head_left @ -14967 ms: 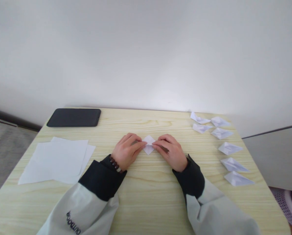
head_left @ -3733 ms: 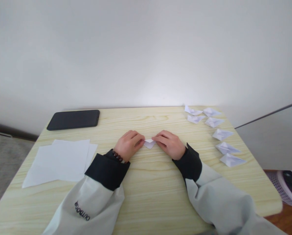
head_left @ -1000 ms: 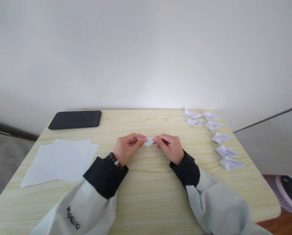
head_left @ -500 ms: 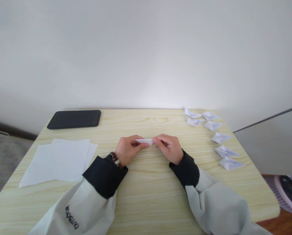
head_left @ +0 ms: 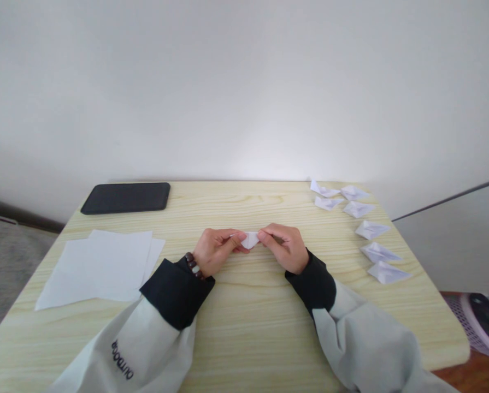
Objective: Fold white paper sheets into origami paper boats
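Observation:
A small folded piece of white paper [head_left: 251, 240] is held between my two hands above the middle of the table, with a crease down its centre. My left hand [head_left: 216, 251] pinches its left end between thumb and fingers. On the opposite end, my right hand [head_left: 284, 247] grips with thumb and forefinger. Part of the paper is covered by the fingertips. Several folded white paper boats [head_left: 372, 230] stand along the table's right side, beyond my right hand. Loose white paper sheets [head_left: 105, 265] lie overlapping to the left of my left hand.
A black smartphone [head_left: 125, 197] lies at the back left of the wood-grain table [head_left: 252, 338]. Behind the table's far edge rises a white wall [head_left: 244, 98]. A pale perforated basket [head_left: 467, 322] with dark contents stands on the floor at right.
The folded paper has tipped, so more of its creased face shows as a rounded point downward. My left thumb has shifted up along it. Both hands still hold its ends.

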Action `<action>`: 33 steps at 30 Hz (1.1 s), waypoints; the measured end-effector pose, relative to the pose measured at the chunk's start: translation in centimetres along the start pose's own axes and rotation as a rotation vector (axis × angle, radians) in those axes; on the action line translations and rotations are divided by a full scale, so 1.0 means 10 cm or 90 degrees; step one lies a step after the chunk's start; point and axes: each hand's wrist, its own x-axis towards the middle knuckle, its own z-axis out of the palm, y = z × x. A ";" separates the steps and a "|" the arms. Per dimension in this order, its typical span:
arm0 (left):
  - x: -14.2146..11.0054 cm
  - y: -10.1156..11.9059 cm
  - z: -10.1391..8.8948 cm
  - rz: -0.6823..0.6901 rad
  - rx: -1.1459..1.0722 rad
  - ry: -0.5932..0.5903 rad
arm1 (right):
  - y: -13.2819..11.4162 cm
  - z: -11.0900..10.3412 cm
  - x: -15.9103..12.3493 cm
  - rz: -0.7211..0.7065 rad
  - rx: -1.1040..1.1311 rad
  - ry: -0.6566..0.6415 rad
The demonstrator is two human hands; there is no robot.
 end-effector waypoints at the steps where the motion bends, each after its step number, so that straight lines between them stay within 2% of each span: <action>1: 0.00 -0.01 0.00 -0.010 -0.009 -0.001 | 0.00 0.00 0.00 0.004 -0.001 0.003; 5: 0.02 -0.04 0.02 -0.015 -0.007 0.009 | 0.02 0.01 -0.01 0.007 0.003 0.020; 11: 0.01 -0.05 0.02 -0.005 0.029 0.044 | 0.03 0.03 -0.01 -0.033 -0.028 -0.021; 15: 0.01 -0.05 0.03 -0.013 0.030 0.043 | 0.02 0.03 0.00 -0.053 -0.073 -0.006; 18: 0.01 -0.04 0.03 -0.025 0.013 0.032 | 0.01 0.02 0.00 -0.028 -0.082 0.002; 24: 0.00 -0.05 0.00 0.028 0.021 0.009 | -0.02 0.01 0.00 -0.003 -0.078 0.001; 33: 0.02 -0.05 0.03 -0.014 -0.022 0.038 | 0.04 0.02 -0.01 0.020 -0.032 -0.018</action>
